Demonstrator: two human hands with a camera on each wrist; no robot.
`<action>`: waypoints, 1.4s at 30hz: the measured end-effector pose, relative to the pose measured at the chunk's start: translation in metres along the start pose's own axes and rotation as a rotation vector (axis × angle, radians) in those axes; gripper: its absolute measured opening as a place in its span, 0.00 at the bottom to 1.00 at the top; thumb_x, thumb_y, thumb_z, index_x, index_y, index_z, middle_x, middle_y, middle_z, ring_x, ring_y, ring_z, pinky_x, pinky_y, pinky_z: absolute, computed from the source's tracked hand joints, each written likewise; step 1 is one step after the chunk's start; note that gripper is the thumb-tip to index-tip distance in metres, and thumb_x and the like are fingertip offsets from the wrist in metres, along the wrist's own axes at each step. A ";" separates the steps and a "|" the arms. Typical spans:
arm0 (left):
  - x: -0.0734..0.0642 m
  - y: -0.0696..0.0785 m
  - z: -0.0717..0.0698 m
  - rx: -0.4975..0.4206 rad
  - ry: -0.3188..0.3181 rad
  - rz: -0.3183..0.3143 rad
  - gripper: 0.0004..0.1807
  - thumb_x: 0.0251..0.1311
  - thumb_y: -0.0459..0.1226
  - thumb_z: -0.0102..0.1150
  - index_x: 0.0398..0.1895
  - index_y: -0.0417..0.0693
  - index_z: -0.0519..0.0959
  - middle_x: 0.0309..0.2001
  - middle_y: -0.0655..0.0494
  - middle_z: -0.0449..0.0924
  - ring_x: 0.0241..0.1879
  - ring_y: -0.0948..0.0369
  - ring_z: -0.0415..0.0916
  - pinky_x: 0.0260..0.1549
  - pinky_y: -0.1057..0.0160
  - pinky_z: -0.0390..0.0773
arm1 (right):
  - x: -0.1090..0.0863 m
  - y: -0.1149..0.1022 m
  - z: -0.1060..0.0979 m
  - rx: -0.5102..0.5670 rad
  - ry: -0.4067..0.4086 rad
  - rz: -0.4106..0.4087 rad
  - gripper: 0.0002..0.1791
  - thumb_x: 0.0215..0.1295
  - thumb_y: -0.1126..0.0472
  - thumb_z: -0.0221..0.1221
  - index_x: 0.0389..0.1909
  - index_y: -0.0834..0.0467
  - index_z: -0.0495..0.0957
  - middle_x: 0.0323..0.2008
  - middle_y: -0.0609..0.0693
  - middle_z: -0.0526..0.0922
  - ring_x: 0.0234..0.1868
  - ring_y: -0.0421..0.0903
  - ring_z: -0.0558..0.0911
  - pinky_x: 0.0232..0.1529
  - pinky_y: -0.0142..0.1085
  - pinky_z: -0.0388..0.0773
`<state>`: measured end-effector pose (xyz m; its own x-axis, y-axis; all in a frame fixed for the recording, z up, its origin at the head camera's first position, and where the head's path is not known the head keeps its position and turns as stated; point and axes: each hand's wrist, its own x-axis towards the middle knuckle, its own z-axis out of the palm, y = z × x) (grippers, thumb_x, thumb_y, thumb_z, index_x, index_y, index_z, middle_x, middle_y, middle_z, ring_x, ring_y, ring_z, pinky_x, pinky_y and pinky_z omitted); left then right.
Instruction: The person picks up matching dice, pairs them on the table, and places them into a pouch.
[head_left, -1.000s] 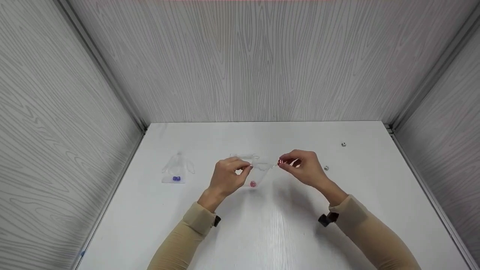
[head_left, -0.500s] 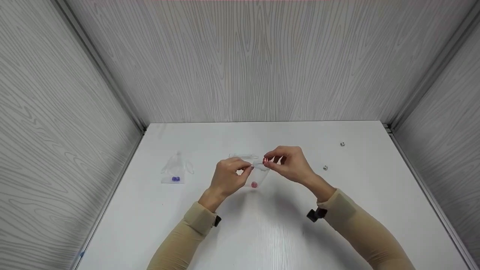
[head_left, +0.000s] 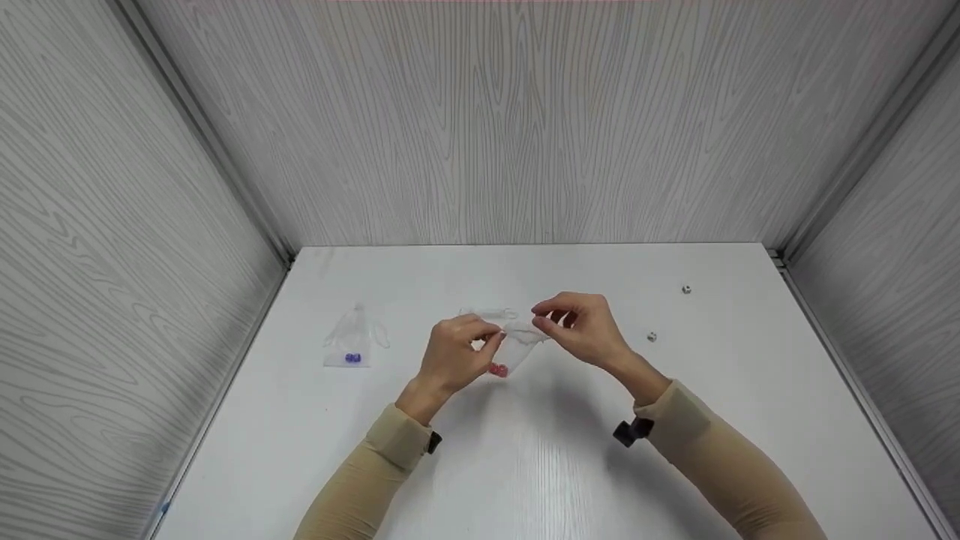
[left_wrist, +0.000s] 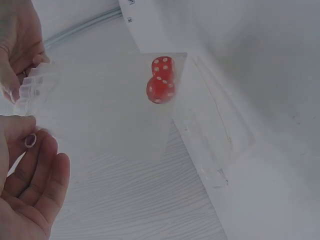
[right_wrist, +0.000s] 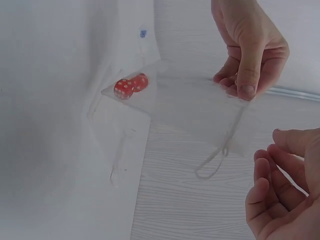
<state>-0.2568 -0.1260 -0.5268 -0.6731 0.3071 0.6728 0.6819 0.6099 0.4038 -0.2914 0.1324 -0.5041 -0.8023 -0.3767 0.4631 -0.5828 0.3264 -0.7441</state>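
Note:
My left hand pinches the top edge of a sheer drawstring pouch between thumb and fingers. The pouch hangs above the table, tilted, with a loop of cord dangling at its mouth. Two red dice with white dots lie together in its bottom corner, seen through the mesh. Just right of the pouch's mouth is my right hand. Its fingers are loosely bent, with a gap between thumb and fingertips, and it holds nothing.
Another sheer pouch with blue dice lies at the left on the white table. A flat clear pouch lies behind the hands. Two small silvery dice, one nearer and one farther, sit at the right. Wood-grain walls enclose the table.
The right hand brought a red die leftward to the pouch's mouth and let it go. That die now lies beside the other in the pouch. The left hand has stayed in place.

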 end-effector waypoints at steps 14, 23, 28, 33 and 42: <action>0.004 0.001 -0.001 -0.036 0.005 0.003 0.04 0.70 0.32 0.75 0.36 0.44 0.95 0.33 0.51 0.95 0.30 0.58 0.90 0.34 0.58 0.92 | -0.017 0.021 -0.011 -0.006 -0.048 0.123 0.26 0.66 0.76 0.64 0.63 0.57 0.90 0.60 0.58 0.93 0.40 0.47 0.90 0.37 0.30 0.83; 0.007 0.002 -0.002 -0.041 0.012 -0.012 0.03 0.70 0.31 0.75 0.38 0.43 0.95 0.33 0.51 0.95 0.29 0.59 0.89 0.33 0.59 0.91 | -0.019 0.021 -0.006 -0.017 -0.136 0.106 0.19 0.75 0.60 0.74 0.62 0.61 0.90 0.53 0.59 0.95 0.46 0.53 0.94 0.42 0.30 0.87; 0.009 0.003 -0.002 -0.050 0.011 -0.026 0.03 0.71 0.31 0.75 0.40 0.41 0.95 0.35 0.50 0.96 0.30 0.58 0.90 0.34 0.59 0.92 | -0.015 0.018 -0.008 -0.022 -0.117 0.083 0.10 0.74 0.63 0.73 0.51 0.62 0.94 0.42 0.57 0.96 0.38 0.44 0.91 0.39 0.26 0.86; 0.010 0.002 -0.005 -0.045 0.014 -0.026 0.03 0.70 0.31 0.76 0.42 0.39 0.95 0.36 0.49 0.96 0.31 0.58 0.91 0.34 0.59 0.92 | -0.014 0.011 -0.013 0.008 -0.110 0.071 0.06 0.71 0.66 0.75 0.45 0.63 0.95 0.38 0.58 0.96 0.33 0.40 0.90 0.35 0.24 0.86; 0.018 -0.004 -0.011 -0.008 0.052 0.008 0.01 0.69 0.30 0.76 0.38 0.41 0.94 0.32 0.48 0.94 0.26 0.59 0.87 0.27 0.61 0.87 | -0.010 -0.003 -0.035 0.015 -0.077 0.006 0.03 0.67 0.71 0.76 0.39 0.63 0.96 0.32 0.60 0.95 0.29 0.34 0.88 0.33 0.23 0.86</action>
<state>-0.2684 -0.1307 -0.5090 -0.6520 0.2731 0.7073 0.6894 0.6019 0.4031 -0.2860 0.1653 -0.4899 -0.7933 -0.4404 0.4204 -0.5753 0.3162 -0.7544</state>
